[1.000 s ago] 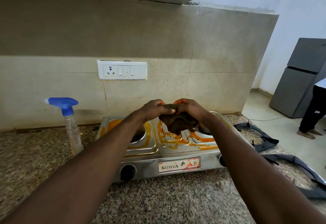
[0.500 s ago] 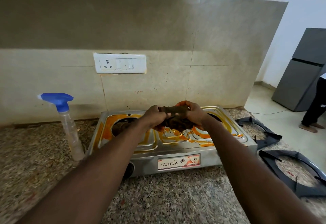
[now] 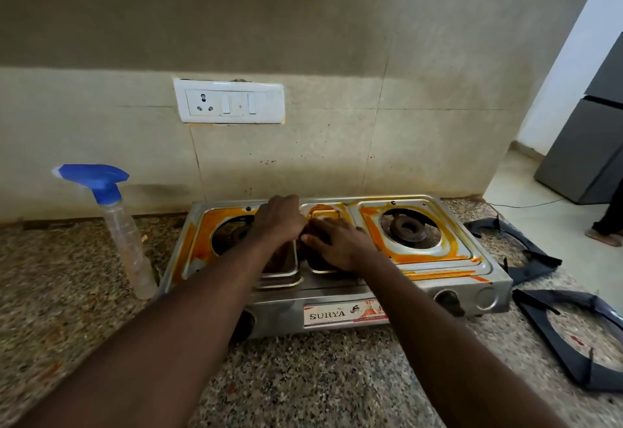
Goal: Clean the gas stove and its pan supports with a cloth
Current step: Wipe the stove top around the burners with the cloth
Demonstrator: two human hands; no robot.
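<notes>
1. Steel two-burner gas stove, streaked orange, sits on one speckled granite counter.
2. One dark brown cloth lies on the stove's middle, between the burners.
3. Right hand presses flat on it with its fingers straight. Left hand curls at its edge, and I cannot tell whether it grips.
4. Two black metal pan supports lie to the right, the far support and the near support.
5. One clear, blue-headed spray bottle stands to the left.

Spray bottle, wall socket, fridge
</notes>
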